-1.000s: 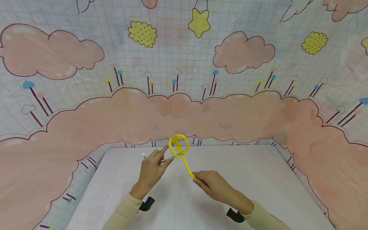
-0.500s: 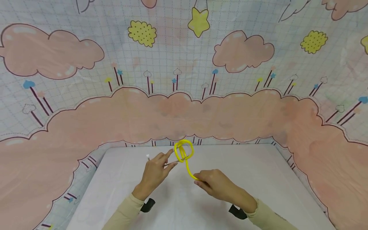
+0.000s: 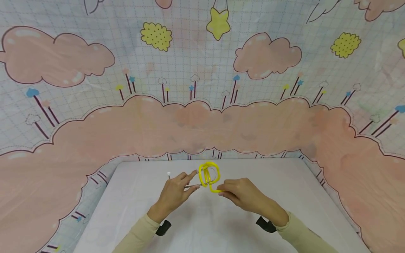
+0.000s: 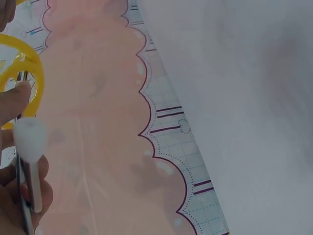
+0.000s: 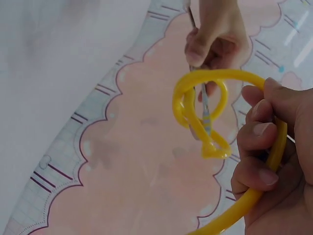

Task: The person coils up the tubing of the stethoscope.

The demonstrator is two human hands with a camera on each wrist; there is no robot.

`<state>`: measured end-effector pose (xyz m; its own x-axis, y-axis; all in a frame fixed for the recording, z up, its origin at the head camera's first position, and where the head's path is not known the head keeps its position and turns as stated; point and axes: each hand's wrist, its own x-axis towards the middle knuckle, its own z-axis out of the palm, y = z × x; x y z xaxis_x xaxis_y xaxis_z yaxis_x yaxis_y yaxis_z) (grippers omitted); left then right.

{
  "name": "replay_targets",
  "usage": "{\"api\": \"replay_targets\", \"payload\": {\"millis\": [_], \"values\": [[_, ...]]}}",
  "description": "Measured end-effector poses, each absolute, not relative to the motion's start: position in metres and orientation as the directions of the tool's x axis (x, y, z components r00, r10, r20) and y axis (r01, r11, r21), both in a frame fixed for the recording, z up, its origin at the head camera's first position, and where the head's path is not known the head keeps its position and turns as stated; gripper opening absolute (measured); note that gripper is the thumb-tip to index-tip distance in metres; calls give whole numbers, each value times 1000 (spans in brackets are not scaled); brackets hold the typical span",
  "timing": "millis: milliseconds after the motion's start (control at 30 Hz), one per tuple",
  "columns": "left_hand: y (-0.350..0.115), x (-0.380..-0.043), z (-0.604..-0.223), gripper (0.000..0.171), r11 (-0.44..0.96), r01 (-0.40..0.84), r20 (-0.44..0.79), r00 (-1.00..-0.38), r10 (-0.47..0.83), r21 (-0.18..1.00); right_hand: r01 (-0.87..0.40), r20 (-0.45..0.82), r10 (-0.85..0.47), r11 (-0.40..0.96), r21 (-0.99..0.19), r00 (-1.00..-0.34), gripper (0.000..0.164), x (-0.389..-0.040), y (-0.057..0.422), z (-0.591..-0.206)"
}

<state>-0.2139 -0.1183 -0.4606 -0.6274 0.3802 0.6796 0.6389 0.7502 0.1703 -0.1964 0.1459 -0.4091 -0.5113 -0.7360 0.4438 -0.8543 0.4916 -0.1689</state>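
Observation:
A glossy yellow cord (image 3: 218,172), thick and tube-like, hangs in loops over slim metal rods (image 5: 205,115) above the table. My left hand (image 3: 177,191) grips the rods, thumb and forefinger stretched toward the loops. One of its rods bears a white, rounded tip (image 4: 30,139), which sticks up behind the hand in the head view. With thumb and forefinger my right hand (image 3: 245,196) pinches the trailing length of the cord, close to the right of the loops. In the right wrist view this length runs on under the curled fingers. The rods' lower ends are partly hidden by the left fingers.
A white table (image 3: 284,186) stretches beneath both hands. Beyond its far edge hangs a pink-and-white cloth (image 3: 253,130) printed with clouds and stars. Black bands (image 3: 266,225) show at the wrists, below light sleeves (image 3: 139,232).
Both hands and the loops have moved right and the loops slightly lower. The right hand has come up nearer the loops, so the length of cord between is shorter and more bent.

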Motion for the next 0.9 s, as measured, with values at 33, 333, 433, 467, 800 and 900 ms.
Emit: {"api": "replay_targets", "payload": {"millis": [33, 333, 433, 467, 800, 900], "values": [[-117, -214, -461, 52, 744, 649, 678, -619, 395, 159, -854, 444, -735, 490, -175, -513, 19, -197, 146, -408], [-113, -208, -460, 52, 678, 730, 641, -558, 527, 79, -857, 477, -716, 474, -201, -509, 13, -200, 152, -397], [-111, -206, -458, 51, 645, 760, 625, -541, 563, 78, -858, 483, -713, 471, -207, -508, 13, -203, 154, -395], [-111, -205, -457, 50, 634, 769, 620, -536, 574, 77, -858, 482, -714, 467, -212, -508, 14, -204, 154, -394], [-108, -198, -456, 49, 576, 814, 586, -506, 632, 82, -876, 460, -748, 440, -196, -478, 23, -216, 157, -384], [-107, -196, -456, 49, 568, 820, 579, -501, 643, 78, -869, 437, -752, 443, -219, -493, 28, -220, 159, -381]]}}
